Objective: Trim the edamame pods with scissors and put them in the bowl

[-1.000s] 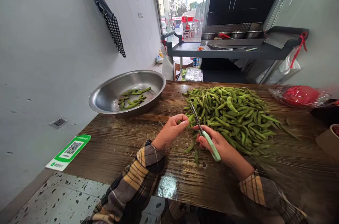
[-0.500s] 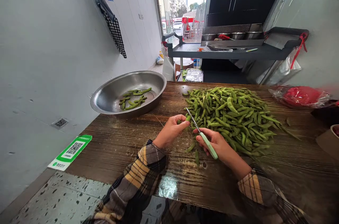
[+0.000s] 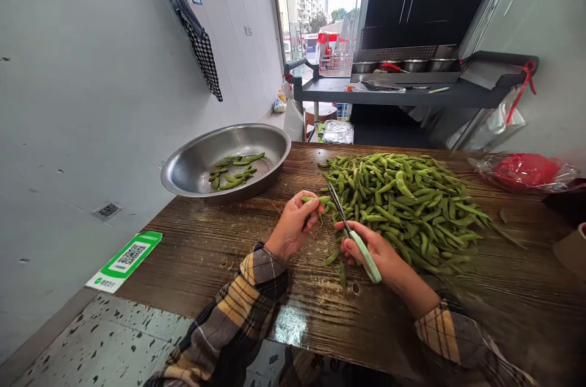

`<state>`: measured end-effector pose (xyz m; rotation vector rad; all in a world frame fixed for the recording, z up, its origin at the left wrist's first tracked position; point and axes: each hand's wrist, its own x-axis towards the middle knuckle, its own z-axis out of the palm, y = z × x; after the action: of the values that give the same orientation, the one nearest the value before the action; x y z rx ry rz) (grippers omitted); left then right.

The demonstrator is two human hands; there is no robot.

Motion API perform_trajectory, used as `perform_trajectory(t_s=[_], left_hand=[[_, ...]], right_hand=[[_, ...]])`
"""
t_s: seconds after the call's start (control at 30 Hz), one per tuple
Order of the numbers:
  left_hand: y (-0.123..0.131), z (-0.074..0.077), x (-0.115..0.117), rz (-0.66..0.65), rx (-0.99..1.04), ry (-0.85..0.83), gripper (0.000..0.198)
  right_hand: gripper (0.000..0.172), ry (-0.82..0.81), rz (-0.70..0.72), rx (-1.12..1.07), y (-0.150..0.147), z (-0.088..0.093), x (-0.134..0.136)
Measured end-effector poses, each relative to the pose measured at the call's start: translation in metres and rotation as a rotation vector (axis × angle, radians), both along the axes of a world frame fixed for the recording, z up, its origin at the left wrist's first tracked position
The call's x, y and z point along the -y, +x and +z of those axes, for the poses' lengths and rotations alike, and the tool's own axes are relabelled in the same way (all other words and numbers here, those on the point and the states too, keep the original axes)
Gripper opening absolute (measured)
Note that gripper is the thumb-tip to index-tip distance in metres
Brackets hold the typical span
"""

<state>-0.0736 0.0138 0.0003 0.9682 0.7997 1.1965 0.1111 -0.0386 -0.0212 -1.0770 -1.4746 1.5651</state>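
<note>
My left hand (image 3: 295, 225) pinches a green edamame pod (image 3: 323, 199), whose tip points right toward the blades. In my right hand (image 3: 373, 253) is a pair of scissors (image 3: 364, 253) with pale green handles, the blades pointing up and to the left, slightly parted beside the pod. A large heap of edamame pods (image 3: 403, 210) lies just beyond and to the right of both hands. Two loose pods (image 3: 342, 274) rest on the wood near my right hand. To the left stands a steel basin (image 3: 183, 176) holding several pods.
The wooden table (image 3: 210, 253) carries a QR code card (image 3: 126, 262) at its left edge. A red item in clear plastic (image 3: 526, 170) lies at the right, near a paper cup (image 3: 572, 253). Behind the table stands a grey cart (image 3: 339, 91) with metal pots.
My left hand has turned, bringing the pod into a level position near the blades. The scissor blades have parted slightly. The whole view has shifted a little.
</note>
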Motion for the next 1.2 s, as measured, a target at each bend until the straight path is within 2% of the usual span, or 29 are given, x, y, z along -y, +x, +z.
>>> perform_trajectory(t_s=[0.37,0.53,0.73,0.8,0.9,1.03,1.13,1.2], left_hand=[[0.007,-0.003,0.006,-0.086,-0.06,0.083,0.027],[0.006,-0.002,0.006,-0.049,-0.089,0.092,0.026],[0.01,-0.004,0.004,0.059,-0.126,0.11,0.025],[0.008,-0.004,0.002,0.116,-0.107,0.084,0.024],[0.001,-0.004,-0.004,0.181,0.031,-0.034,0.02],[-0.013,-0.004,-0.012,0.191,0.185,-0.195,0.014],[-0.017,-0.011,-0.018,0.124,0.065,-0.156,0.012],[-0.016,-0.019,-0.022,0.103,-0.188,-0.036,0.009]], right_hand=[[0.046,0.124,-0.034,0.077,0.0,-0.006,-0.001],[0.044,0.114,-0.053,0.091,-0.002,-0.004,0.001],[0.05,0.027,-0.05,0.072,-0.008,-0.008,0.002],[0.05,-0.007,-0.066,0.043,-0.008,-0.009,0.001],[0.047,-0.033,-0.128,-0.032,-0.005,-0.007,-0.001],[0.046,-0.053,-0.219,-0.144,0.002,-0.004,-0.004],[0.046,-0.061,-0.248,-0.19,0.005,-0.003,-0.005],[0.048,-0.06,-0.253,-0.195,0.006,-0.003,-0.005]])
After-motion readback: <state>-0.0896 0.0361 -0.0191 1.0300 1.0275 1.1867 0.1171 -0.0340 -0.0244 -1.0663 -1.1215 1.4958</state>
